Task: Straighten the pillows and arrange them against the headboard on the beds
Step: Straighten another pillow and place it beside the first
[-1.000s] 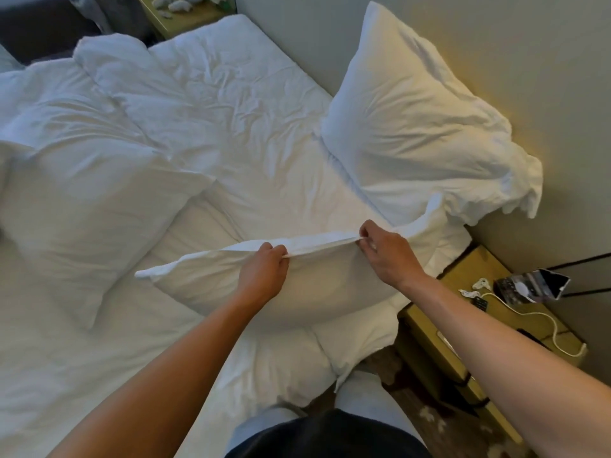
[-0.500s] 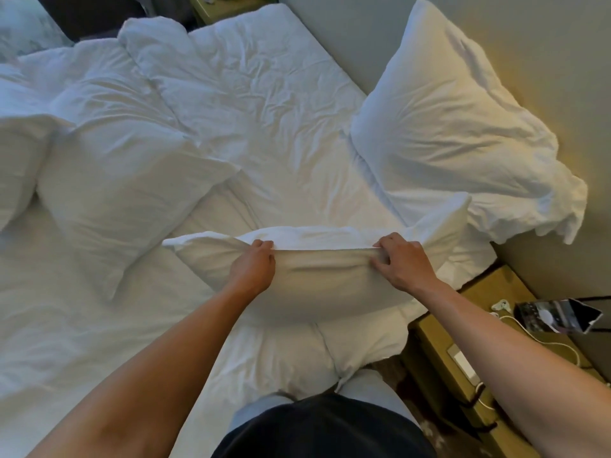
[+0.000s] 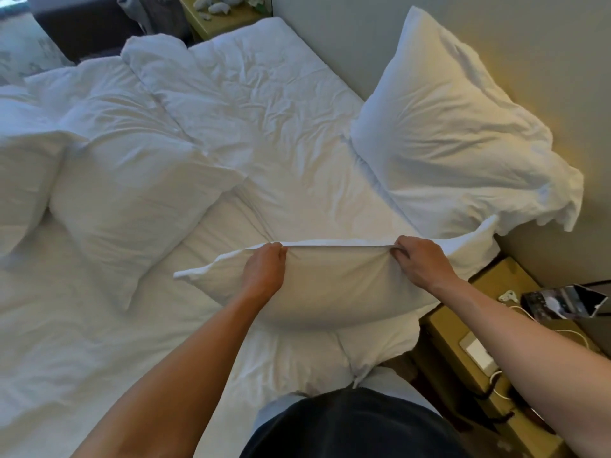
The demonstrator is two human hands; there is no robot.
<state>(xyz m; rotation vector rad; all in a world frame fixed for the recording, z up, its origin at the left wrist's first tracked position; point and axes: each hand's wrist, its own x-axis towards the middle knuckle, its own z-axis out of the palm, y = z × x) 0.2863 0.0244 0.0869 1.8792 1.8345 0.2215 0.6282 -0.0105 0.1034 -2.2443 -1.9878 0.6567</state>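
A white pillow stands on its long edge at the near side of the bed. My left hand and my right hand both pinch its top seam, which is pulled taut between them. A second white pillow leans upright against the pale headboard wall at the right. A third pillow lies flat on the left of the bed, with part of another pillow at the left edge.
A crumpled white duvet covers the far part of the mattress. A yellow-green bedside table at the right holds a phone and white cables. Another small table stands beyond the bed.
The pillow's top seam has gone from sagging to taut between my hands. The pillow stays at the same spot on the near side of the bed.
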